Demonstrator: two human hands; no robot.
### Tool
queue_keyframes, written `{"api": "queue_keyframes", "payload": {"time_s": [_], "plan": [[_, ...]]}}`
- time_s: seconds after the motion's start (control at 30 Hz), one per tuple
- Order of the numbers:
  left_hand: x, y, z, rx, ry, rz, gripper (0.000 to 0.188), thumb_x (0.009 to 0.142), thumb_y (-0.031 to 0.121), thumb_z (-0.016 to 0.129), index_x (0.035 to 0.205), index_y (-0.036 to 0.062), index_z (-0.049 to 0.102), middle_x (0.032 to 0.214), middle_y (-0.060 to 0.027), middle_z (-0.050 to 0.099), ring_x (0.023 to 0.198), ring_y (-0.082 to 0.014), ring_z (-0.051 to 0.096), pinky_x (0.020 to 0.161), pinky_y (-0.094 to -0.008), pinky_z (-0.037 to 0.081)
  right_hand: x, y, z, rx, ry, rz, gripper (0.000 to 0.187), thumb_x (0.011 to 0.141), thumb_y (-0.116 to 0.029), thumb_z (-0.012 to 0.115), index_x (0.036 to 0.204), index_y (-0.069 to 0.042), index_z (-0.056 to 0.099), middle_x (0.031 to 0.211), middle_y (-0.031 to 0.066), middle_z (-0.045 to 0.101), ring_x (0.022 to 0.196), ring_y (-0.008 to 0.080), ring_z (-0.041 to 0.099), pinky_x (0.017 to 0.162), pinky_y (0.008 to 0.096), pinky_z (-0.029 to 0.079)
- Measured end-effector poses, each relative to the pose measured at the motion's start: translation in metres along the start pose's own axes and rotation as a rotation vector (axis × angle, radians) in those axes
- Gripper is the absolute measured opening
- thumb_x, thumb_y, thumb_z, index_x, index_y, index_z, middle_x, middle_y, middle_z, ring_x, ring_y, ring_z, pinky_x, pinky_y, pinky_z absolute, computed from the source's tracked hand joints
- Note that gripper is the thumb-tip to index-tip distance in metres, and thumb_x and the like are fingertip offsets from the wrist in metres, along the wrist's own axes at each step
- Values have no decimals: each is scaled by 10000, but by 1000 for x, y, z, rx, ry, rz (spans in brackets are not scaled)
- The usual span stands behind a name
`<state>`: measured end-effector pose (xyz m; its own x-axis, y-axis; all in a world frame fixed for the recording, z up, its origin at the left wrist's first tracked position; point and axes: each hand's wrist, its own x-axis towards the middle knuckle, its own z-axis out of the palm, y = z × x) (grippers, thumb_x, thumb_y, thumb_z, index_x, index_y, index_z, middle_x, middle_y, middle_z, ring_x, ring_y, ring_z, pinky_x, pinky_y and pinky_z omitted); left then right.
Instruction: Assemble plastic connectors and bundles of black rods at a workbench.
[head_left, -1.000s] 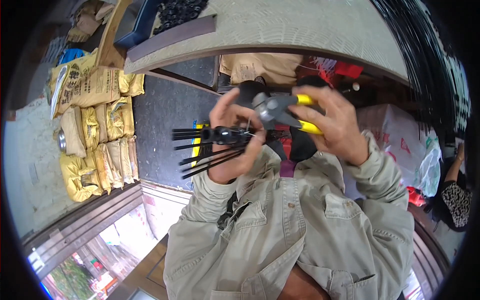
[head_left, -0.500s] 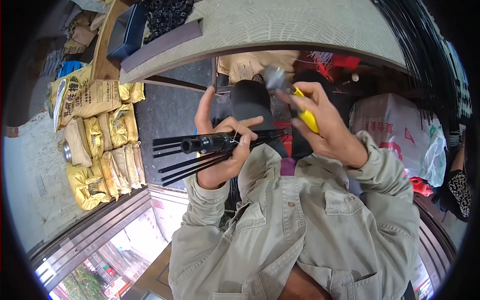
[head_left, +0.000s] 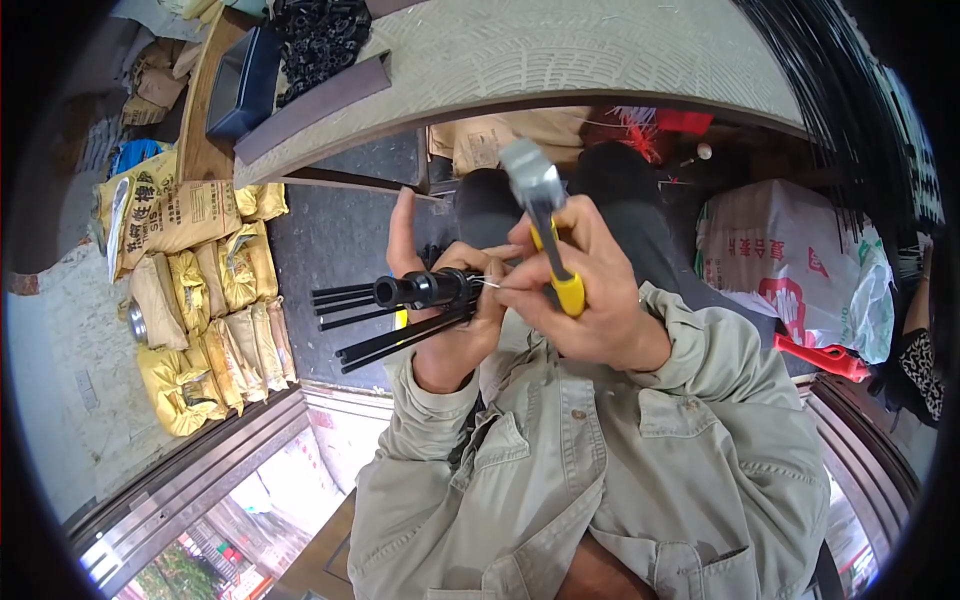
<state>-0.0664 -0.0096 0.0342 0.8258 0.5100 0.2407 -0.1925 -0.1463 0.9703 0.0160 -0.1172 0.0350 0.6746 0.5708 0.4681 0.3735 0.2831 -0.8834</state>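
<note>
My left hand (head_left: 470, 325) is closed round a black umbrella frame, its index finger sticking up. The frame's hollow black tube (head_left: 425, 289) points left, with several thin black ribs (head_left: 385, 345) fanned beside it. A fine pale wire (head_left: 488, 283) comes out at the left fingers. My right hand (head_left: 590, 290) meets it there, thumb and fingertips pinched at the wire. That same hand keeps hold of pliers (head_left: 570, 293) with yellow grips, their broad silver head pointing up and away. Fingers hide the place where wire and ribs meet.
Beyond my knees stands a pale worktop (head_left: 600, 60) with black small parts (head_left: 320, 45) and a dark blue bin (head_left: 245, 80). Yellow and brown sacks (head_left: 205, 300) are stacked left. A large white bag (head_left: 770, 245) stands right, below long black rods (head_left: 850, 110).
My right hand has come left and down to the left hand, pliers with it, and now pinches at the wire. The left hand still grips the umbrella frame.
</note>
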Motion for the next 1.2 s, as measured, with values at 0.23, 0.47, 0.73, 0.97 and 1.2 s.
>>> {"api": "queue_keyframes", "payload": {"time_s": [0.23,0.47,0.73,0.97,1.2], "plan": [[-4,-4,-20,323,-160,90,500,778,8,567,1190,1,283,917,-134,537,678,-150,580,653,-254,462,39,8,-20,522,-478,796,174,705,-104,695,776,14,588,931,105,501,785,182,518,681,262,416],[0,1,-20,-20,-160,-92,751,804,-25,523,1364,93,36,756,-119,599,775,-256,636,646,-301,498,35,3,-62,-947,-418,-461,180,762,-141,583,915,-47,579,1138,108,510,983,209,524,886,430,369],[-4,4,-16,112,-85,-98,708,770,-26,543,1337,-28,120,765,-90,592,677,-109,559,660,-216,440,39,5,-58,-1380,-217,-929,377,749,-247,603,1119,-177,578,1221,-53,422,1149,111,417,1051,457,189],[-1,4,-17,353,-72,37,745,767,-6,585,1355,-56,130,743,-41,572,710,-73,532,637,-195,417,7,1,-60,-1047,-494,-497,264,730,-105,570,985,-39,566,1076,90,480,856,206,518,663,354,426],[12,0,-39,-31,-734,-44,738,626,335,760,1205,-23,476,931,-119,609,827,-190,587,735,-280,446,51,-18,-102,435,-1339,1015,249,832,-78,570,1029,-26,426,985,104,532,699,174,600,572,310,481]]}}
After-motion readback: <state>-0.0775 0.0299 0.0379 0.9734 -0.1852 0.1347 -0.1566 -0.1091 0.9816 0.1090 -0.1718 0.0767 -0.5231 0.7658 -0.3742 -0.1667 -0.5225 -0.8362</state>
